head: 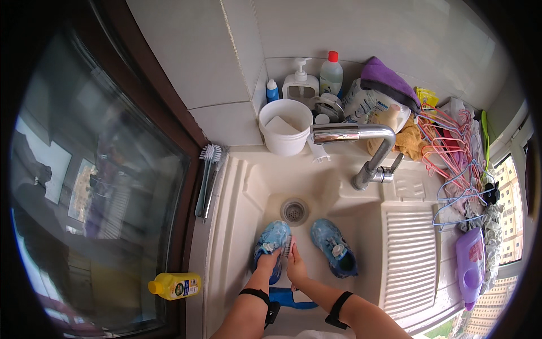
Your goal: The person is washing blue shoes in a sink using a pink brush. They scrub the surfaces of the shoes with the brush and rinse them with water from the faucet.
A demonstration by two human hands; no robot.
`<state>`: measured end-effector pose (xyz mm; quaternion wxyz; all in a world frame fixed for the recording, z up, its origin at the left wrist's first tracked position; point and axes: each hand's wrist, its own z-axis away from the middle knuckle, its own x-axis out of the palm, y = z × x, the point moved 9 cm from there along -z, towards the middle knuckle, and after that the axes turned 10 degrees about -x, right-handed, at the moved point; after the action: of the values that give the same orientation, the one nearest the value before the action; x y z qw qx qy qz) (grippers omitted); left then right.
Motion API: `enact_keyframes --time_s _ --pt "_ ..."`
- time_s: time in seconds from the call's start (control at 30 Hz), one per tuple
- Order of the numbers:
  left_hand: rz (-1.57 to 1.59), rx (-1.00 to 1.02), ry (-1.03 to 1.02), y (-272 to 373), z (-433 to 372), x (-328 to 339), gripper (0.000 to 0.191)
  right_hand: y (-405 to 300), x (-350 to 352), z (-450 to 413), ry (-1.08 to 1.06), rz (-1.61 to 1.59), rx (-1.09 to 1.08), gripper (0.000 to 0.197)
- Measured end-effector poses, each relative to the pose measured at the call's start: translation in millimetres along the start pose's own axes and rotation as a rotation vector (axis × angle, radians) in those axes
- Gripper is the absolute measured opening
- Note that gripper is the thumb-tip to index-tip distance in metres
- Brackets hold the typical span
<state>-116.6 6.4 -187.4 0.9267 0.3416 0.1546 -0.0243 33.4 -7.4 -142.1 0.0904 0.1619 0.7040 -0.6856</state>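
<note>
Inside the laundry sink (322,182) are two blue shoes, wet-looking with whitish patches. My left hand (269,258) reaches into the opening of the left shoe (273,234); its fingers are mostly hidden, so its grip cannot be made out. A pink scrub brush (290,245) is gripped in my right hand (297,267), its bristles against that shoe's right side. The right shoe (332,245) lies apart, toe towards the drain (294,212). Below my hands, a blue item (292,298), partly hidden by my forearms, lies on the sink floor.
A chrome faucet (372,165) reaches over the sink's back. Behind stand a white bucket (285,127) and bottles. A ribbed washboard (410,258), a purple bottle (470,267) and tangled hangers (453,148) are right. Brushes (208,178) and a yellow bottle (180,286) lie left.
</note>
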Motion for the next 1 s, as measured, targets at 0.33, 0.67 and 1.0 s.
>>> enact_keyframes --time_s 0.33,0.67,1.0 --pt "-0.131 0.078 -0.007 12.3 -4.2 7.3 0.064 -7.5 -14.2 -27.4 -0.233 0.104 0.080 0.046" --pt "-0.143 0.062 -0.062 -36.0 -40.7 11.1 0.054 -45.7 24.9 -106.0 -0.456 0.525 0.139 0.047" --pt "-0.358 0.127 0.003 10.0 -5.9 8.9 0.056 -54.3 11.1 -66.9 -0.502 0.547 -0.037 0.046"
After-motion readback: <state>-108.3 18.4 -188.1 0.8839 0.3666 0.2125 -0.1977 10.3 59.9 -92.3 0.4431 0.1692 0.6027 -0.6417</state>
